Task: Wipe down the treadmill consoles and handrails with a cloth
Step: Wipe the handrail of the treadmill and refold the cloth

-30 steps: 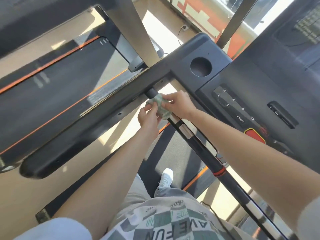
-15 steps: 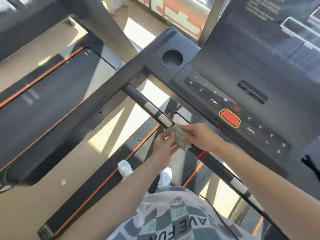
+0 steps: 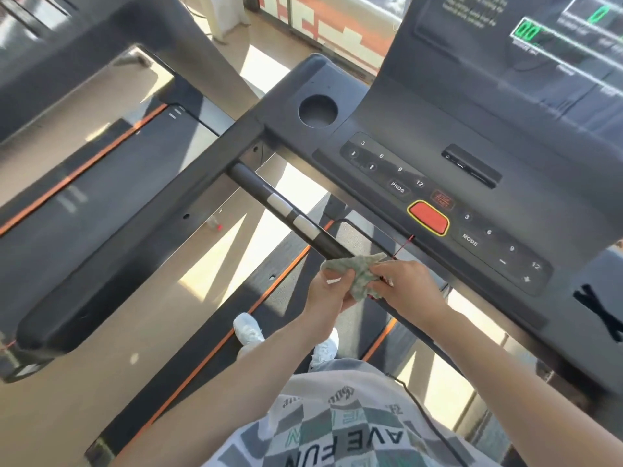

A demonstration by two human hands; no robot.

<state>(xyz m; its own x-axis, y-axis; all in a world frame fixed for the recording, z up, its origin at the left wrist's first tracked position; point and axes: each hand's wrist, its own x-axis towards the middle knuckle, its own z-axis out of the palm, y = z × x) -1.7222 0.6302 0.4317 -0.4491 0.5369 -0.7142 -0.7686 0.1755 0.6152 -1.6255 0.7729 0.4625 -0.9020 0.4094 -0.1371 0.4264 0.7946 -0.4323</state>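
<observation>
**Q:** Where is the cloth?

**A:** The crumpled green cloth [image 3: 357,274] is draped over the black crossbar handrail [image 3: 256,185], on the near side of the console [image 3: 387,106], just nearer than the red stop button [image 3: 428,218].

**Q:** How do the hands stand?

**A:** Both grasp the cloth. The left hand [image 3: 328,298] curls its fingers round the left part from below. The right hand [image 3: 411,291] pinches the right part between thumb and fingers. The two hands lie close together with the cloth bunched between them.

**Q:** What else is on the bar?

**A:** Two silver sensor plates [image 3: 281,203] lie bare, to the far left of the cloth.

**Q:** And around it?

**A:** A round cup holder [image 3: 317,110] sits at the console's left corner. A display [image 3: 556,45] with green digits stands at the far right. A long side handrail [image 3: 135,237] runs toward the near left. White shoes [image 3: 248,332] stand on the belt [image 3: 296,274] below, and a second treadmill [image 3: 67,203] with orange stripes lies to the left.
</observation>
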